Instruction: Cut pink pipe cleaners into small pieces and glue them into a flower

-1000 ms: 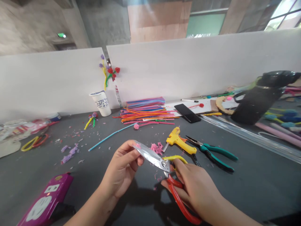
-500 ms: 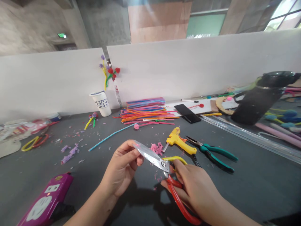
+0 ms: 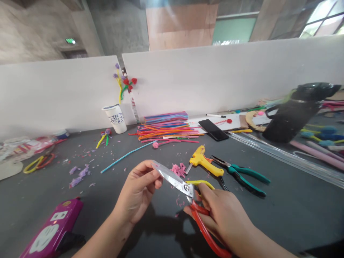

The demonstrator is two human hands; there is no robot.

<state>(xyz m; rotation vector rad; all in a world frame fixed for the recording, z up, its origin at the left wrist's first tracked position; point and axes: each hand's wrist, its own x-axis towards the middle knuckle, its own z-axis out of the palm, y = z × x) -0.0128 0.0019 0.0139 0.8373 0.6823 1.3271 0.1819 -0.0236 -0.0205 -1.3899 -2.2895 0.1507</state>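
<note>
My right hand (image 3: 224, 215) is wrapped round the handles of a pair of scissors (image 3: 176, 181), one handle red and one yellow. The blades point up and left, to the fingertips of my left hand (image 3: 141, 190). That hand is closed in a pinch at the blade tips; what it holds is hidden, though a speck of pink shows by the tip. Behind the blades lies a small heap of pink fuzzy clippings (image 3: 178, 170). A yellow glue gun (image 3: 205, 161) rests just beyond my right hand, beside teal-handled pliers (image 3: 242, 175).
Pipe cleaners (image 3: 163, 127) are piled at the back, near a paper cup (image 3: 116, 120) and a phone (image 3: 213, 129). A purple box-shaped device (image 3: 53, 229) sits front left, purple clippings (image 3: 80, 175) behind it. To the right stands a black jug (image 3: 291, 114) behind clear plastic strips (image 3: 285, 157).
The view has shifted very slightly. Both hands and the scissors keep almost the same pose.
</note>
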